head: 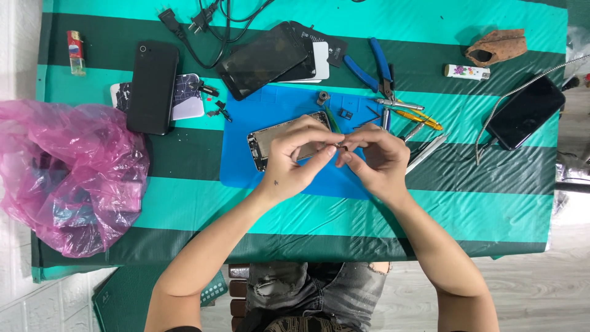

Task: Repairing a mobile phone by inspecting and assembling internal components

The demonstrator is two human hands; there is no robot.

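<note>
Blue mat (pixel 246 166) carries the opened phone (pixel 270 140); just above its right end, left hand (pixel 294 161) and right hand (pixel 376 161) pinch a tiny part (pixel 340 144) (too small to identify) between meeting fingertips.

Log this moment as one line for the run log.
left hand: pinching small part | right hand: pinching same part | under hands: opened phone on blue mat

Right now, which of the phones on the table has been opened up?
The opened phone on the blue mat, under the left hand and right hand; its insides show. The black phone at left and the cabled phone at right are closed.
</note>
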